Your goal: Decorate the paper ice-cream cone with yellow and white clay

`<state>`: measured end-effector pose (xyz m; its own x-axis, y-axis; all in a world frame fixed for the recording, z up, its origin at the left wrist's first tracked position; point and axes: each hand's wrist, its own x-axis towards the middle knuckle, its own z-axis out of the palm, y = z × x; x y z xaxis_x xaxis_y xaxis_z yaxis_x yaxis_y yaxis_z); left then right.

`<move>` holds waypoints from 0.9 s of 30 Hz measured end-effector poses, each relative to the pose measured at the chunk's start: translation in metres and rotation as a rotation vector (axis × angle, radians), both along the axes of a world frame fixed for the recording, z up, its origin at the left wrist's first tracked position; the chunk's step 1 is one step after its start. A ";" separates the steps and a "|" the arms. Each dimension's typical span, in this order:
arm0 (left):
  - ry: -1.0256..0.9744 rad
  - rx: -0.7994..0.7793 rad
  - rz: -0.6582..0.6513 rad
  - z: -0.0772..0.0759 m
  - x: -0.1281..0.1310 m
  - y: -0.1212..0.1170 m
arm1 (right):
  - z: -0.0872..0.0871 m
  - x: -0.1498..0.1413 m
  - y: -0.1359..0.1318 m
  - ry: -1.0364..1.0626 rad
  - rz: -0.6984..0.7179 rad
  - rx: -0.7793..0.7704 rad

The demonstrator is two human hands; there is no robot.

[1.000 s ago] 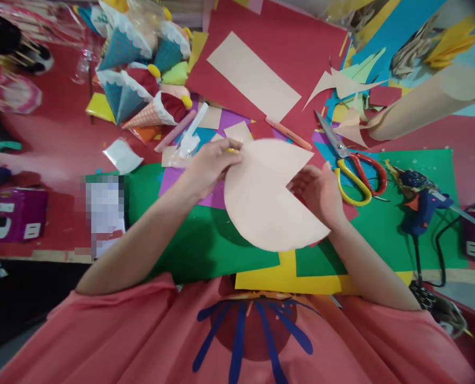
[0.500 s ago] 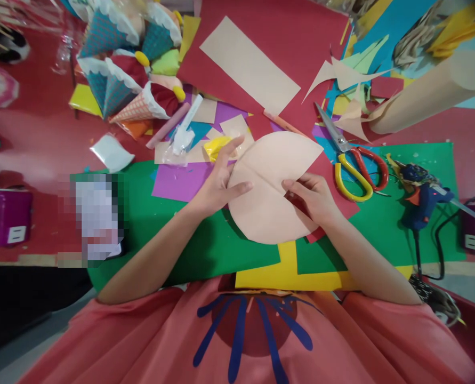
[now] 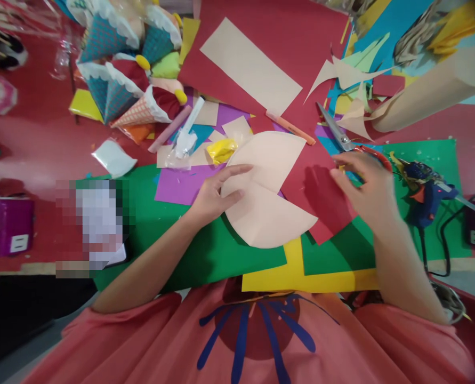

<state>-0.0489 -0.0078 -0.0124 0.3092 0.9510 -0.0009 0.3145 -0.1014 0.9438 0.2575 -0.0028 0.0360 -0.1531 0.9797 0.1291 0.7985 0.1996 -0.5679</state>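
A beige paper disc with a wedge cut out of it (image 3: 261,218) lies before me, with a crease running toward the notch, which faces right. My left hand (image 3: 217,194) rests at its left edge, thumb and forefinger apart on the paper; its other fingers are partly hidden. Above the scissors (image 3: 341,140) is my right hand (image 3: 367,184), slightly blurred, fingers parted and nothing seen in them. It covers much of the red and yellow handles. Under the disc's right side is a red paper sheet (image 3: 321,202).
A glue gun (image 3: 427,200) with a cord lies at right, near a beige paper roll (image 3: 425,98). An orange marker (image 3: 291,128) sits behind the disc. Cone-shaped figures (image 3: 113,88) crowd the back left. A blurred-out phone (image 3: 105,224) lies left on green sheets (image 3: 149,213).
First both hands held the disc up; then it came lower, with a crease showing. My right hand has let go of the disc and moved right over the scissors' handles.
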 end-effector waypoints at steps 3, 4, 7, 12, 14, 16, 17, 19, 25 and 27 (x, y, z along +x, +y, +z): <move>0.008 0.030 0.023 -0.003 0.000 -0.001 | 0.011 0.028 0.006 -0.434 -0.092 -0.023; 0.008 0.037 0.031 -0.003 0.000 -0.001 | 0.013 0.034 0.008 -0.521 -0.094 -0.114; 0.005 0.062 0.050 -0.003 0.002 -0.002 | 0.013 0.038 0.015 -0.661 -0.049 -0.301; 0.060 0.129 0.066 -0.004 0.004 -0.003 | 0.010 0.026 0.033 -0.777 -0.053 -0.394; 0.081 0.146 0.059 -0.005 0.005 -0.004 | 0.010 0.023 0.038 -0.791 -0.061 -0.436; 0.093 0.159 0.055 -0.006 0.005 -0.004 | 0.008 0.022 0.040 -0.773 -0.093 -0.430; 0.098 0.166 0.056 -0.006 0.005 -0.004 | 0.007 0.023 0.039 -0.745 -0.114 -0.411; 0.106 0.177 0.062 -0.007 0.004 -0.005 | 0.004 0.026 0.037 -0.660 -0.150 -0.352; 0.132 0.199 0.041 -0.006 0.004 -0.005 | 0.015 0.053 0.023 -0.509 -0.266 -0.096; 0.135 0.192 0.040 -0.005 0.004 -0.005 | 0.027 0.063 0.013 -0.354 -0.274 -0.028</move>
<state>-0.0452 -0.0124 -0.0177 0.2807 0.9491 0.1426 0.4440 -0.2601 0.8574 0.3202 0.0100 0.0630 0.0823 0.9927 0.0882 0.9660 -0.0577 -0.2522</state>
